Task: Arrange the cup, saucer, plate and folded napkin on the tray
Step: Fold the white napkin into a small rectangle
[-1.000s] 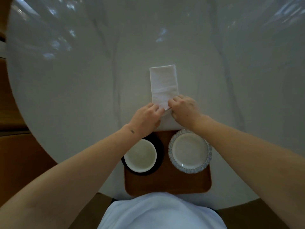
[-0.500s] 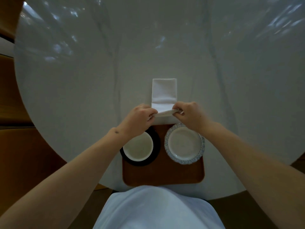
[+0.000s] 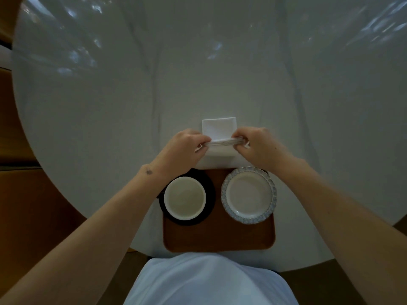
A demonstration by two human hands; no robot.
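Now that the white napkin (image 3: 219,130), lying longer a second ago, is doubled toward the wooden tray (image 3: 218,237), the left hand (image 3: 184,148) and right hand (image 3: 258,145) pinch its near fold just beyond the tray, so placement appears imminent.

A round white marbled tabletop (image 3: 110,111) with faint grey veins reflects patchy light near its far edge; warm brown wooden flooring (image 3: 26,194) surrounds it.

White napkin (image 3: 219,128) mid-fold beyond brown tray (image 3: 220,238); cup (image 3: 185,198) on black saucer (image 3: 211,194), seemingly empty plate (image 3: 248,194) alongside.
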